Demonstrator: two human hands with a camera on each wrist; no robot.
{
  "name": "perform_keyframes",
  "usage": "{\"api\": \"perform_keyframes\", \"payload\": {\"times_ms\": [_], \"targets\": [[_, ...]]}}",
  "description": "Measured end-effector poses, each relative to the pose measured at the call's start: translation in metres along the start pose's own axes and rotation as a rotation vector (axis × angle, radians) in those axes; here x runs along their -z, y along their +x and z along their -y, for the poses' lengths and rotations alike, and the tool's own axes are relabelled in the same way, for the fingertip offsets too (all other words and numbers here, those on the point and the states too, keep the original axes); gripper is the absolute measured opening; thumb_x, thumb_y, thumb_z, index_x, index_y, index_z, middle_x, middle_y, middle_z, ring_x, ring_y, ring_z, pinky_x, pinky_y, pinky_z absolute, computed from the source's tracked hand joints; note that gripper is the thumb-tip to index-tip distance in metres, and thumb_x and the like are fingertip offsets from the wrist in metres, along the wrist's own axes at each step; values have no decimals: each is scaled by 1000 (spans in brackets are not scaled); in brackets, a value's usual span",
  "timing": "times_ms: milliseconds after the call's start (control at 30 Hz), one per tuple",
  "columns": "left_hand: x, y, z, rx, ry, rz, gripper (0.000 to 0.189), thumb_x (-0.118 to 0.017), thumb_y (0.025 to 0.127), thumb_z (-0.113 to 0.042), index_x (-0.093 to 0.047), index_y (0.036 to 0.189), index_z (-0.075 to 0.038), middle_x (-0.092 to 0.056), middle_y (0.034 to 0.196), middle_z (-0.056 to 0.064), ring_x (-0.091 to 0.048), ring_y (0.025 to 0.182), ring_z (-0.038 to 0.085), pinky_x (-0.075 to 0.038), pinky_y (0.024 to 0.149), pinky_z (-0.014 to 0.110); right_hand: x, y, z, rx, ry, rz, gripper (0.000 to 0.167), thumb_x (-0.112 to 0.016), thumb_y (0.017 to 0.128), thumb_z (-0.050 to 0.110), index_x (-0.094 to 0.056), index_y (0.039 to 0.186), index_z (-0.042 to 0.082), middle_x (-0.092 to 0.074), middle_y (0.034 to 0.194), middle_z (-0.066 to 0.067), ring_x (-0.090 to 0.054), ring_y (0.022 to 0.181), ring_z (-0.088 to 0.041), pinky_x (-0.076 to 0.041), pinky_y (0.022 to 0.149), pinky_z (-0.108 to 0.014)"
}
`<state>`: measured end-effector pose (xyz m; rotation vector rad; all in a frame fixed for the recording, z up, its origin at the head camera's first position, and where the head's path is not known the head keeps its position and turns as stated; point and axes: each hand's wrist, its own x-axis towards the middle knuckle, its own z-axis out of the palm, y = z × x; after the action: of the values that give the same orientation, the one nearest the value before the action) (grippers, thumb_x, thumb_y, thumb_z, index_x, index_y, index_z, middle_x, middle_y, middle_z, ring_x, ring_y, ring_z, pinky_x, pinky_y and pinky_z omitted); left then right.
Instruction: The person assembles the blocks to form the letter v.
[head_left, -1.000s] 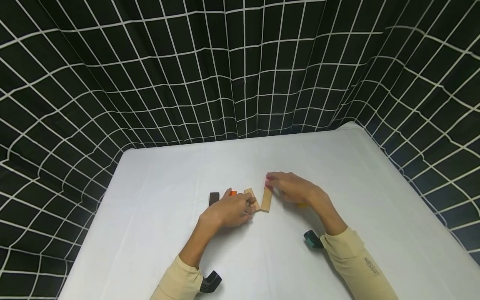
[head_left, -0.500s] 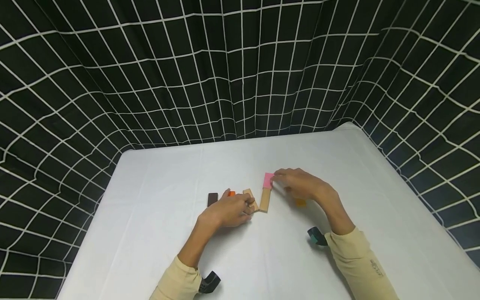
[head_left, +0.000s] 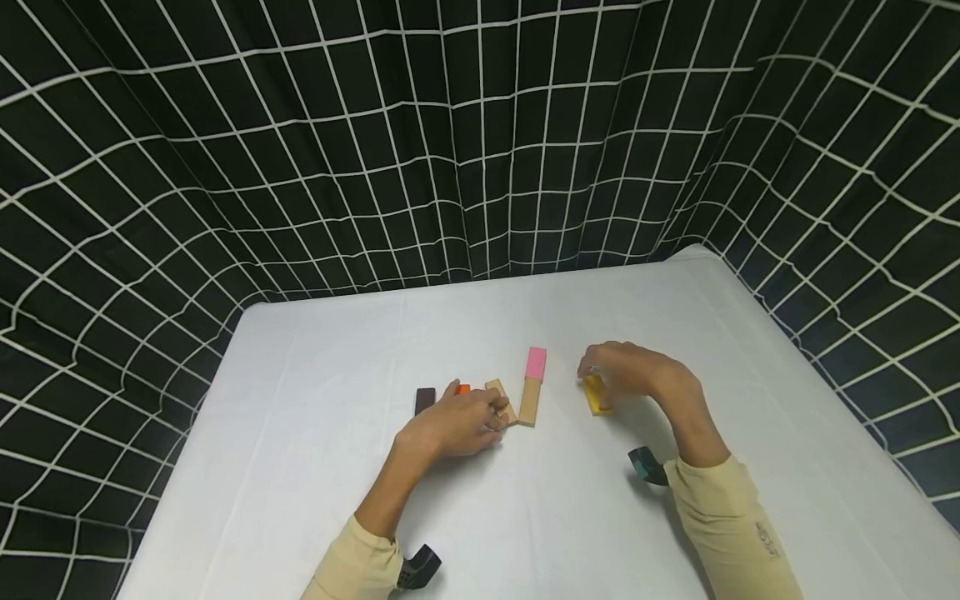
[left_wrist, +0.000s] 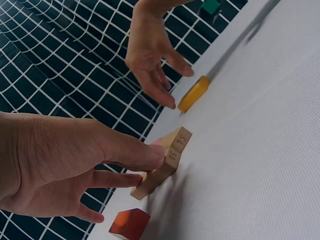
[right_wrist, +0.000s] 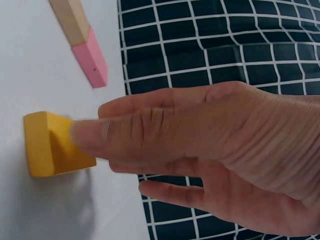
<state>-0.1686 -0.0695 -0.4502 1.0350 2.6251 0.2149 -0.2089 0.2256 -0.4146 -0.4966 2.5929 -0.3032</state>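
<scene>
My left hand (head_left: pixel 457 421) pinches a plain wooden block (left_wrist: pixel 155 181) between thumb and finger. Beside it, nearly touching at the near end, lies another plain wooden block (head_left: pixel 529 402); dark characters mark the near end faces in the left wrist view. A pink block (head_left: pixel 536 363) sits end to end with that second block. My right hand (head_left: pixel 633 369) hovers over a yellow block (head_left: pixel 597 395), fingers spread and slightly bent. In the left wrist view its fingertips stand apart from the yellow block (left_wrist: pixel 194 94), though the thumb overlaps it in the right wrist view.
An orange block (left_wrist: pixel 130 223) lies beside my left hand, partly hidden by it in the head view. Left of it is a dark brown block (head_left: pixel 425 400). The white-covered table (head_left: pixel 315 358) ends at a black curtain (head_left: pixel 465 150) with white grid lines.
My right hand has left the pink block, moving right to above the yellow block. The pink block now lies fully visible. My left hand stays in place.
</scene>
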Motion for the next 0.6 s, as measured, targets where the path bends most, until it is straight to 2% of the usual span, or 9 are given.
{"api": "perform_keyframes", "payload": {"times_ms": [133,400,600], "targets": [[1,-1,0,3,2,0,27,-66,103,-31,-77,126,-21,-62,147,-4,-55,145,20,-31,124,69,-3,0,-2,-46,1,28,53,-92,75,8,-73,123,20,-69,130,-5,-60,116,-25,-55,105,-56],[-2,0,0,4,-13,-3,27,-66,103,-31,-78,124,-20,-62,148,-4,-54,145,20,-31,124,69,-9,4,-1,-77,-29,47,58,-95,73,11,-69,124,22,-66,118,0,-58,109,-22,-57,103,-51],[-1,0,0,-8,16,-16,26,-67,103,-31,-78,124,-21,-64,144,-5,-56,143,18,-33,123,68,-9,4,-1,-64,-38,47,57,-96,72,13,-69,121,21,-63,111,1,-56,104,-20,-58,100,-47]]}}
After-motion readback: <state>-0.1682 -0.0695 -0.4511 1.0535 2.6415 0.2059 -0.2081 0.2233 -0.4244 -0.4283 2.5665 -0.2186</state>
